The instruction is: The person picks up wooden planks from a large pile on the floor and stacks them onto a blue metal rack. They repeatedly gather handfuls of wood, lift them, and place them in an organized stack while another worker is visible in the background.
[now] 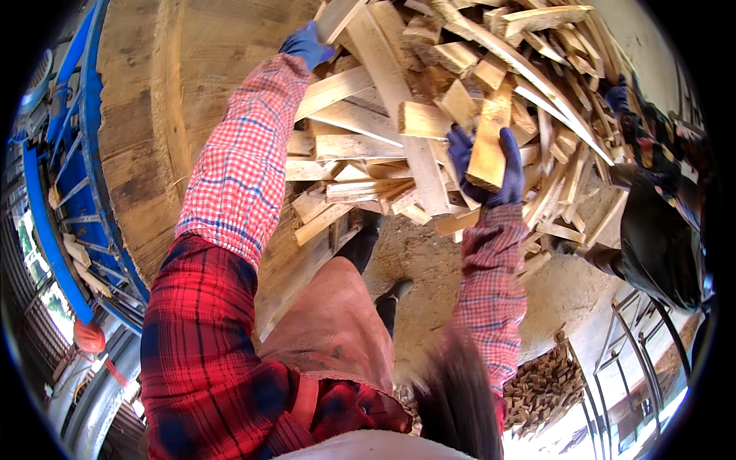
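Observation:
My right hand [507, 180], in a blue-purple glove, grips a short wooden block [488, 138] from below, thumb and fingers on opposite sides of it. The block is held tilted over a heap of cut wood [376, 149]. Farther off to the left, my gloved left hand [308, 46] is closed at the edge of a pale wooden board [337, 18], whose far end runs out of view. A long flat plank [395, 84] lies across the heap between my two hands.
A large wooden surface [134, 100] lies to the left, beside a blue metal frame [96, 161]. Another person [663, 222] stands at the right, close to the heap. Behind me on the right are a metal rack [636, 345] and a pile of small wood pieces [544, 387].

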Demonstrator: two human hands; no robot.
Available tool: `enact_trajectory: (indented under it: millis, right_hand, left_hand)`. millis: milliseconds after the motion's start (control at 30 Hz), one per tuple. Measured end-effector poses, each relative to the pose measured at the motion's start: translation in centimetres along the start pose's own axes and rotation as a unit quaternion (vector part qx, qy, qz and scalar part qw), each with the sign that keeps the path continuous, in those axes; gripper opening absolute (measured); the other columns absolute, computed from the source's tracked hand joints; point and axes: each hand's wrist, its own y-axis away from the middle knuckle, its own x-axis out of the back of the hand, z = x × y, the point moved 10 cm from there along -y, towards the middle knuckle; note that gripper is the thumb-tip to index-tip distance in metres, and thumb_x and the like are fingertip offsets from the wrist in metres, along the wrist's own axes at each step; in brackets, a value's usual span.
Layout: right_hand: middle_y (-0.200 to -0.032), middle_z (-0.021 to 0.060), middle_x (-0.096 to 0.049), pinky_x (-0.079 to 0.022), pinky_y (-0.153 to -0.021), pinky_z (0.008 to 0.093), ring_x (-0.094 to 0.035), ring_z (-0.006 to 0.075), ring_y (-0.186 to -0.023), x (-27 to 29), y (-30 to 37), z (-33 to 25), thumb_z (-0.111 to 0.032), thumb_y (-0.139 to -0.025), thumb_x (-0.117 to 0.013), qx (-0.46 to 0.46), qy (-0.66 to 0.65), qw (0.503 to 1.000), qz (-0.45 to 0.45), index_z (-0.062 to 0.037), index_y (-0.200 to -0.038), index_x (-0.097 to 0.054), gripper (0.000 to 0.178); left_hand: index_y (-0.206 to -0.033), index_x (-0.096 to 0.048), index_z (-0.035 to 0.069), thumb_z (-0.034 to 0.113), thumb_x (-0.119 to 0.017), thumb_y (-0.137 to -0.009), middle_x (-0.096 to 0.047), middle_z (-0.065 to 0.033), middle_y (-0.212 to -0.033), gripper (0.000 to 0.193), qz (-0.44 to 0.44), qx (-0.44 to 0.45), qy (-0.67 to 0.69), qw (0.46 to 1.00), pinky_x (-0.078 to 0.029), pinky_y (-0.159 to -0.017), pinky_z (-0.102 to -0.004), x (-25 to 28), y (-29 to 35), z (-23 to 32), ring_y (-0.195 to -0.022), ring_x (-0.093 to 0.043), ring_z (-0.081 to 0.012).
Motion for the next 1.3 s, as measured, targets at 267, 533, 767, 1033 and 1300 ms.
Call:
enact_trajectory:
  millis: [267, 533, 767, 1033, 1300]
  right_hand:
    - [-0.096, 0.0171, -0.06, -0.054, -0.069, 0.0353, -0.061, 0.0237, -0.079, 2.3, 10.9, 7.1, -0.03, -0.081, -0.064, 0.009, 0.138, 0.987, 0.078, 0.0025, -0.118, -0.044, 0.053]
    - [-0.098, 0.0168, -0.059, -0.05, -0.066, 0.0322, -0.061, 0.0234, -0.079, 11.0, 27.1, 17.0, -0.009, -0.082, -0.057, 0.145, 0.503, 0.829, 0.198, -0.0024, -0.128, -0.037, 0.051]
    - [-0.119, 0.0271, -0.049, -0.046, -0.088, 0.0403, -0.053, 0.0374, -0.107, -1.7, 24.6, 14.1, -0.031, -0.078, -0.067, 0.359, 0.691, 0.627, 0.043, 0.0056, -0.128, -0.037, 0.068]
    - [-0.145, 0.0206, -0.021, -0.027, -0.105, 0.0383, -0.026, 0.0288, -0.133, 6.7, 9.6, 12.9, -0.048, -0.079, -0.061, 0.035, 0.153, 0.976, 0.153, -0.0038, -0.14, -0.024, 0.083]
    - [-0.109, 0.0091, -0.059, -0.044, -0.094, 0.0417, -0.057, 0.0271, -0.103, 7.1, -1.1, 10.6, -0.03, -0.083, -0.063, 0.101, -0.236, 0.959, 0.12, -0.0057, -0.116, -0.05, 0.044]
  left_hand:
    - [-0.105, -0.059, 0.0, 0.057, -0.064, -0.066, -0.063, -0.0227, -0.094, 0.069, 0.086, 0.007, 0.173, 0.981, -0.049, -0.074, -0.042, 14.5, 6.9, 9.0, -0.083, -0.063, -0.0321]
    - [-0.091, -0.051, 0.003, 0.02, -0.068, -0.076, -0.054, -0.005, -0.072, 0.029, -0.115, 0.167, 0.673, 0.712, -0.048, -0.056, -0.0278, -3.7, 28.3, 5.3, -0.063, -0.056, -0.0146]
    - [-0.106, -0.049, 0.003, 0.038, -0.063, -0.082, -0.059, -0.0088, -0.088, 0.044, -0.138, 0.255, 0.662, 0.691, -0.051, -0.061, -0.0321, -3.0, 33.6, 5.1, -0.073, -0.06, -0.0185]
    - [-0.119, -0.047, -0.002, 0.042, -0.058, -0.084, -0.054, -0.0171, -0.112, 0.058, 0.09, 0.08, 0.626, 0.77, -0.047, -0.084, -0.0352, 1.4, 24.8, 7.5, -0.1, -0.054, -0.0254]
    - [-0.108, -0.058, -0.002, 0.043, -0.065, -0.078, -0.062, -0.0208, -0.094, 0.054, -0.266, -0.129, -0.017, 0.955, -0.05, -0.074, -0.0376, -4.9, 15.7, 20.3, -0.085, -0.062, -0.028]
